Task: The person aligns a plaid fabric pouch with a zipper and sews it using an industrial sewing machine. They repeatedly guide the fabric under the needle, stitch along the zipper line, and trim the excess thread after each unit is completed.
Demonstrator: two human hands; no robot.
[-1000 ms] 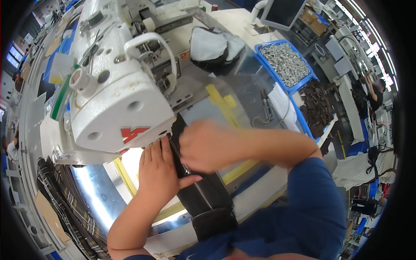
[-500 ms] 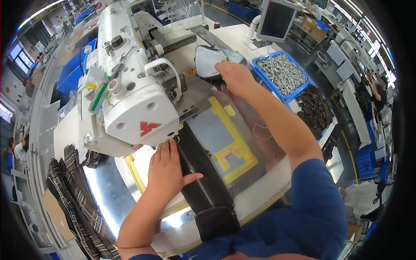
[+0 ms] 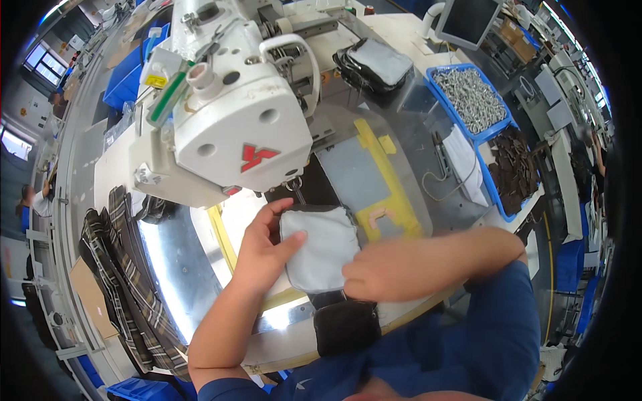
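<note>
A roughly square white-backed fabric piece (image 3: 322,248) with a dark edge lies over the dark zipped fabric strip (image 3: 324,183), in front of the sewing machine head (image 3: 234,127). My left hand (image 3: 261,246) grips it at the left, thumb on top and fingers behind the upper left corner. At its lower right edge, my right hand (image 3: 382,269) is curled closed on it, slightly blurred. The strip's zip shows only just under the machine; the fabric piece covers its middle. Its folded dark end (image 3: 346,329) hangs over the table's near edge, against my shirt.
A stack of similar pieces (image 3: 378,63) sits at the back. To the right stand blue trays of metal rings (image 3: 468,99) and brown scraps (image 3: 513,170). White paper (image 3: 465,164) and a cord lie beside them. Plaid fabric (image 3: 130,274) hangs at the left.
My right hand has brought a white-backed piece from the stack at the back down onto the zipped strip. My left hand has lifted off the strip and taken hold of the piece.
</note>
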